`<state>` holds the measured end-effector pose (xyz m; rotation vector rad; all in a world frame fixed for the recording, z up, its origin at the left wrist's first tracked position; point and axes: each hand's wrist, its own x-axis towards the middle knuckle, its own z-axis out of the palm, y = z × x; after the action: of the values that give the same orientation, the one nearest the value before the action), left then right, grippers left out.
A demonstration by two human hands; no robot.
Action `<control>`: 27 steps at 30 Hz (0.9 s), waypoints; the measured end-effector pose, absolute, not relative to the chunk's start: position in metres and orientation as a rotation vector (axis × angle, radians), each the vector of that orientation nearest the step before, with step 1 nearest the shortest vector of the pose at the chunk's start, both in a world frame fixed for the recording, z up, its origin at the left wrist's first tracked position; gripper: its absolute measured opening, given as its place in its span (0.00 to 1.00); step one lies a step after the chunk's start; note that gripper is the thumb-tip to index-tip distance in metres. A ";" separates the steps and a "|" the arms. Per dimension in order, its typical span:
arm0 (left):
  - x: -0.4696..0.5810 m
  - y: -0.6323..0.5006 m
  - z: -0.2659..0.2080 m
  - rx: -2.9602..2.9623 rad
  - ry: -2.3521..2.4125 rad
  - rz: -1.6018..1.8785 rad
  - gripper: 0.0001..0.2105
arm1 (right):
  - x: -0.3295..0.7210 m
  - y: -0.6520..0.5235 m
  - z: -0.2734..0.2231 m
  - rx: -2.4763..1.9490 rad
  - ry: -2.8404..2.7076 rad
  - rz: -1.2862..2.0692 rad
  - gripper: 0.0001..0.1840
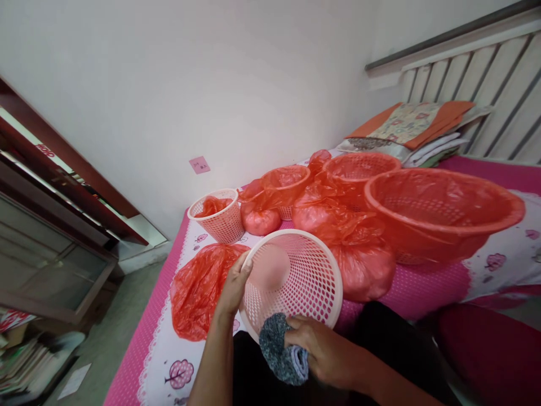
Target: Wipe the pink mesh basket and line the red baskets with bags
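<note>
A pale pink perforated plastic wastebasket (310,270) is tilted in front of me, its wide mouth facing up toward the camera. My left hand (236,279) is closed on its rim at the left, thumb along the edge. In my right hand (310,349) is a bunched grey-blue cloth (276,349), touching or just in front of the near rim; I cannot tell which. Part of the cloth is hidden under the fingers. Left of the wastebasket a crumpled red plastic bag (198,293) lies on the bed.
Wastebaskets lined with red bags, such as a large one (443,237), stand right and behind. A small basket (220,223) is by the wall. Filled red bags (363,270) sit between them. Folded bedding (414,127) is piled near the white headboard (502,84).
</note>
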<state>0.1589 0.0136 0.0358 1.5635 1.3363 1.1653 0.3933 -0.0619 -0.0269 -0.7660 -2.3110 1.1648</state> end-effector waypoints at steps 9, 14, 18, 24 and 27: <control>0.158 0.012 0.035 1.507 1.225 1.175 0.25 | 0.432 -0.024 -0.030 -0.838 -1.311 1.769 0.21; 0.163 0.013 0.037 1.497 1.204 1.177 0.26 | 0.425 0.009 -0.043 -1.059 -1.302 1.246 0.22; 0.167 0.013 0.036 1.504 1.167 1.187 0.25 | 0.402 0.023 -0.041 -1.127 -1.800 0.718 0.22; 0.170 0.011 0.034 1.525 1.164 1.218 0.24 | 0.349 0.055 -0.047 -1.336 -2.369 0.349 0.19; 0.169 0.009 0.034 1.532 1.182 1.212 0.23 | 0.325 0.075 -0.068 -1.346 -2.456 0.382 0.17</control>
<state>0.1689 0.0094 0.0340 1.5318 1.1820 1.2121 0.3246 0.0752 -0.0679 -1.3459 -2.4556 0.3822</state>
